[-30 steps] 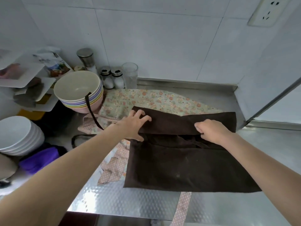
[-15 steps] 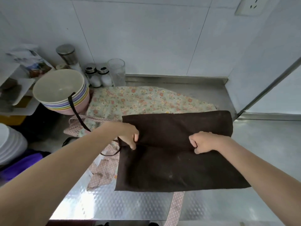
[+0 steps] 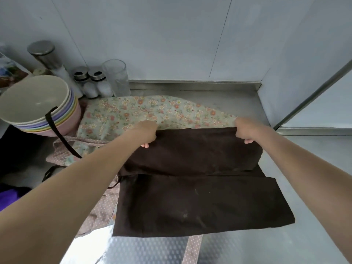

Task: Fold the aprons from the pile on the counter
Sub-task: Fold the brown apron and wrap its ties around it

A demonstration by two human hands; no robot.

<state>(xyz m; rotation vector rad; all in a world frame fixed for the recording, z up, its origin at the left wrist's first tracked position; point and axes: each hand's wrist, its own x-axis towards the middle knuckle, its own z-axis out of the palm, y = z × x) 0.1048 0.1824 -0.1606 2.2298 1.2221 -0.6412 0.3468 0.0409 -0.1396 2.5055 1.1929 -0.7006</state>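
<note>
A dark brown apron (image 3: 200, 197) lies spread on the steel counter (image 3: 297, 242), partly folded, with a crease across its middle. My left hand (image 3: 146, 133) grips its far edge on the left side. My right hand (image 3: 245, 130) grips the same far edge on the right side, with the fingers curled under the cloth. Beneath and behind it lies a floral apron (image 3: 152, 113) with pink dotted straps (image 3: 99, 212). A brown strap (image 3: 61, 136) hangs over the bowls.
A stack of pastel bowls (image 3: 38, 105) stands at the left. Behind it are a steel-lidded canister (image 3: 45, 56), two shakers (image 3: 91, 82) and a glass (image 3: 117, 77) against the tiled wall. A purple cloth (image 3: 7, 199) lies at the far left.
Both hands took hold of the brown apron's folded edge near the middle and carried it away from me, toward the wall, so the upper flap now opens out over the floral apron.
</note>
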